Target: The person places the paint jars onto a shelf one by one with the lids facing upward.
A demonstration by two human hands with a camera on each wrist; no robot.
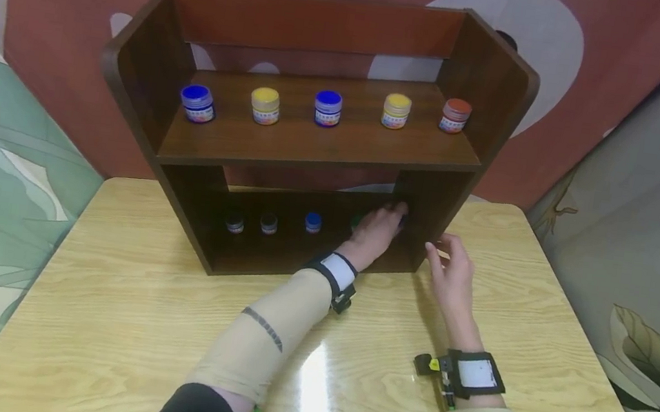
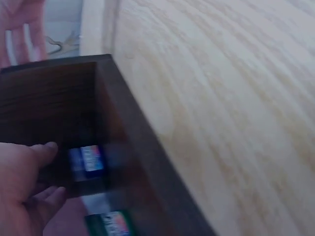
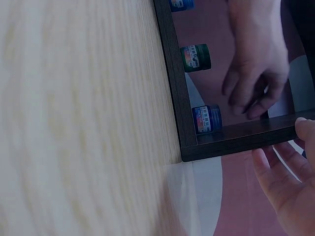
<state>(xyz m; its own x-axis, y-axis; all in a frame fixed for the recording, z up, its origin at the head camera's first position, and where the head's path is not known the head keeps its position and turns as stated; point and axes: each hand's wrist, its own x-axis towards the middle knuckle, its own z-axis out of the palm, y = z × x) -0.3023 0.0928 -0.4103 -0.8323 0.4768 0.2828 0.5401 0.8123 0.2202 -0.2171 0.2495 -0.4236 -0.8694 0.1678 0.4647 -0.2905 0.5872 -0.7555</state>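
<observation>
A dark brown two-tier wooden shelf (image 1: 311, 155) holds small paint jars. My left hand (image 1: 375, 234) reaches into the lower compartment near its right end, fingers loosely bent with nothing between them. Just beside those fingers stands a dark blue paint jar (image 3: 207, 119), apart from them. A green paint jar (image 3: 196, 57) is the neighbouring one, mostly hidden behind the hand in the head view. My right hand (image 1: 451, 275) is at the outer side of the shelf's right panel (image 3: 246, 142), its thumb by the panel's edge and its fingers loosely spread.
On the upper tier stand blue jars (image 1: 327, 108), yellow jars (image 1: 396, 111) and a red jar (image 1: 455, 116). A blue-lidded jar (image 1: 313, 222) and two dark jars (image 1: 268, 223) occupy the lower tier's left and middle. The shelf stands on a light wooden table (image 1: 119, 331) before patterned cloth.
</observation>
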